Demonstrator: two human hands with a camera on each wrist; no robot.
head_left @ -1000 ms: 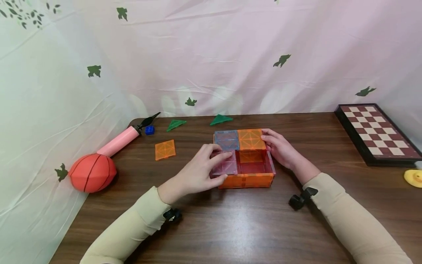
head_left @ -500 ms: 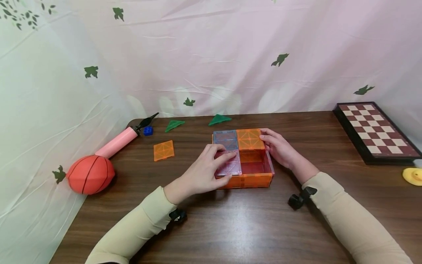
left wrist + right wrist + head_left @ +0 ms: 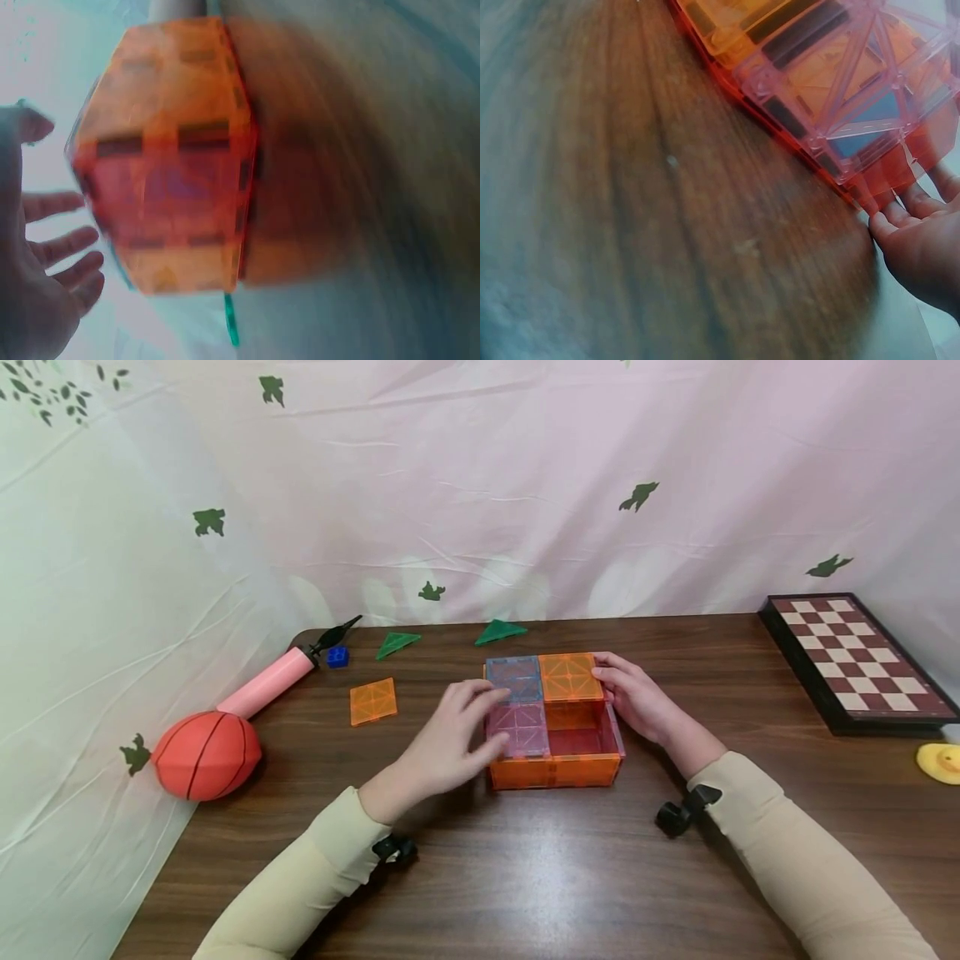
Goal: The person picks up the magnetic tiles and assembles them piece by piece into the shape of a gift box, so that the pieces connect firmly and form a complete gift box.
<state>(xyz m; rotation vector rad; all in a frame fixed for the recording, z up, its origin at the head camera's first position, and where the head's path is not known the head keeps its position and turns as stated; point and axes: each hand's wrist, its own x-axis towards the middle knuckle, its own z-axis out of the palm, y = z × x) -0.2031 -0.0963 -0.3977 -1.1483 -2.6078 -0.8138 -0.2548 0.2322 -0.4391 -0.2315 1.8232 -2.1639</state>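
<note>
A low box of see-through magnetic tiles [image 3: 555, 772] stands on the table, its front wall orange. On top lie a blue-grey tile [image 3: 513, 677] at back left, an orange tile [image 3: 570, 677] at back right and a purple tile [image 3: 517, 731] at front left. The front right square of the top is uncovered and shows the inside. My left hand [image 3: 438, 752], fingers spread and loosely bent, hovers at the box's left edge; the left wrist view shows it apart from the walls. My right hand [image 3: 637, 697] holds the back right corner, some fingers hidden behind it.
A loose orange square tile [image 3: 373, 702] and two green triangle tiles [image 3: 398, 645] lie at back left, near a blue brick [image 3: 338, 657]. Further left are a pink hand pump [image 3: 268, 681] and a red ball [image 3: 207, 757]. A checkered board [image 3: 862, 660] and yellow duck [image 3: 939, 762] sit at right.
My left hand has lifted off the purple tile and drawn back left. That tile has shifted slightly right and now lies flush in the front left square. The right hand has stayed in place.
</note>
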